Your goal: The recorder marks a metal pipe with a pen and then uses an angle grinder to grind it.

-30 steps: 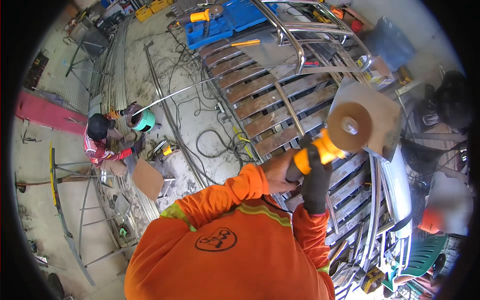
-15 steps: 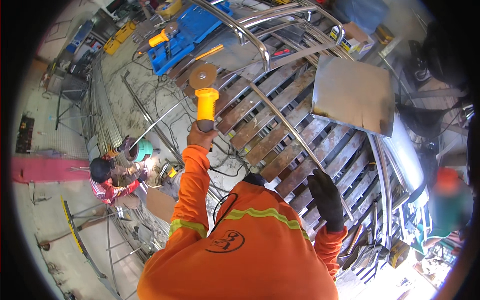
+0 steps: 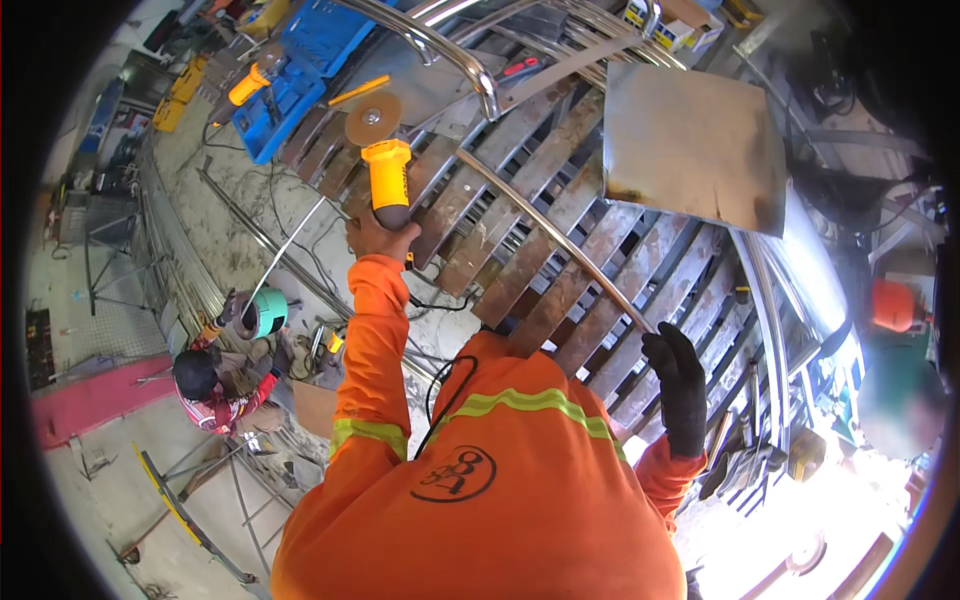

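Observation:
My bare left hand (image 3: 382, 236) is closed round the dark rear grip of a yellow angle grinder (image 3: 388, 176). Its thin brown disc (image 3: 373, 119) is at the far end, over the edge of the slatted metal bench (image 3: 545, 255). A long, slim metal tube (image 3: 556, 236) lies slantwise across the slats. At the tube's near end is my right hand (image 3: 678, 392), in a dark glove, its fingers curled round the tube; the part under the palm is hidden.
A square metal sheet (image 3: 692, 145) lies on the bench's right side. Bent shiny tubes (image 3: 440, 45) stand at the far edge. An open blue case (image 3: 268, 120) and a second yellow grinder (image 3: 248, 87) are far left. A person (image 3: 225, 390) crouches left beside a green bucket-like container (image 3: 265, 312).
The view has shifted, so bench and sheet sit higher and further left. The grinder stays in my left hand, my right hand at the tube's near end. The bright welding glow near the crouching person is gone.

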`<control>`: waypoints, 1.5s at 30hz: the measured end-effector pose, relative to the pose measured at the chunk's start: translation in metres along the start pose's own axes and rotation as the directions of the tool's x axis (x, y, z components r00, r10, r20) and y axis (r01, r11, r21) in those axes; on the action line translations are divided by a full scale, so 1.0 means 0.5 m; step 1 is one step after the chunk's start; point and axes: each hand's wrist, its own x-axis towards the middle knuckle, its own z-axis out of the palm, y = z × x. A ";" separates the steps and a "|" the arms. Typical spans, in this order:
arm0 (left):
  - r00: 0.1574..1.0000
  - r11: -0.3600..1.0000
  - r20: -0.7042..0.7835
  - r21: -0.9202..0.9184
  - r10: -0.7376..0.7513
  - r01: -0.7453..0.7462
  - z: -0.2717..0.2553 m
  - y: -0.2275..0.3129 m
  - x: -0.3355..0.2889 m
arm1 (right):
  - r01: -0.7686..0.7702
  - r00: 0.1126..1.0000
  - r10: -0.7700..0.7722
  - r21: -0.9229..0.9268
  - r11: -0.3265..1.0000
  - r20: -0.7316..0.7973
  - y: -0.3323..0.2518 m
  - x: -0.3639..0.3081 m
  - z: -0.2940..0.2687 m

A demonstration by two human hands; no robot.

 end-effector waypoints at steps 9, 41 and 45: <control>0.957 0.773 0.215 -0.634 0.194 -0.015 0.041 -0.031 0.044 | 0.029 0.985 -0.011 0.096 0.995 -0.174 0.053 -0.047 -0.051; 0.883 0.818 -0.175 0.487 0.436 -0.307 -0.023 0.075 -0.039 | 0.103 0.487 0.211 0.296 0.950 -0.847 0.354 -0.395 -0.273; 0.553 0.547 -0.050 -0.093 0.832 -0.832 0.054 0.235 -0.116 | 0.039 0.504 0.134 0.177 0.983 -0.853 0.336 -0.323 -0.261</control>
